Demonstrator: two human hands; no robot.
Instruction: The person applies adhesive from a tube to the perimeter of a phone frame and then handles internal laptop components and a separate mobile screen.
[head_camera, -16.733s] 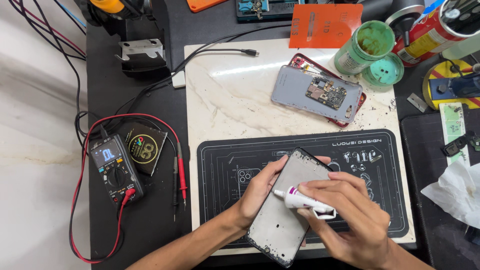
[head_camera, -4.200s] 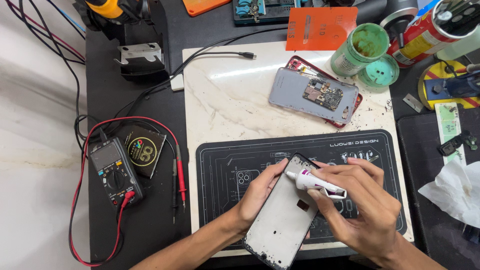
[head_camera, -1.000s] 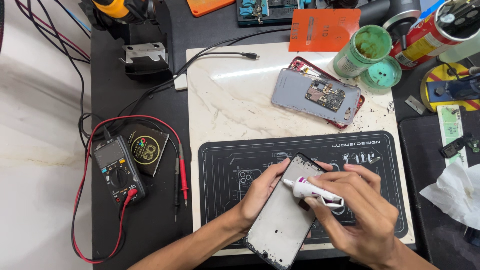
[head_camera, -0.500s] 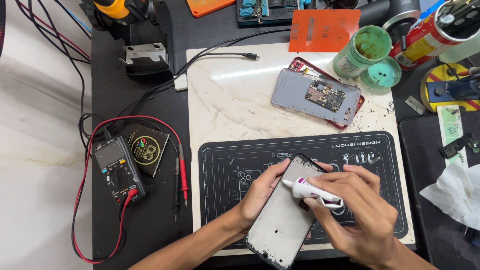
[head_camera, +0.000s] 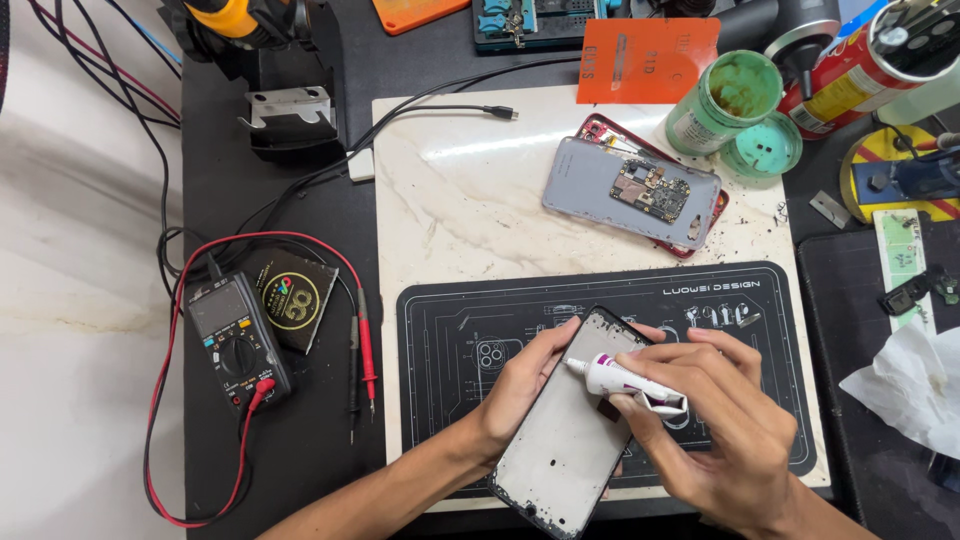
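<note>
I note the right hand (head_camera: 725, 425) gripping the glue tube (head_camera: 625, 383), nozzle unmoved at the screen frame's (head_camera: 565, 440) left edge, left hand (head_camera: 520, 385) clasping it.

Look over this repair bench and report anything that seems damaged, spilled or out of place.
The grey phone on the marble slab lies askew with its circuit board exposed. Dark crumbs speckle the slab near the green tub, whose lid is off. The phone frame between the left hand and right hand has ragged residue along its bottom edge.
</note>
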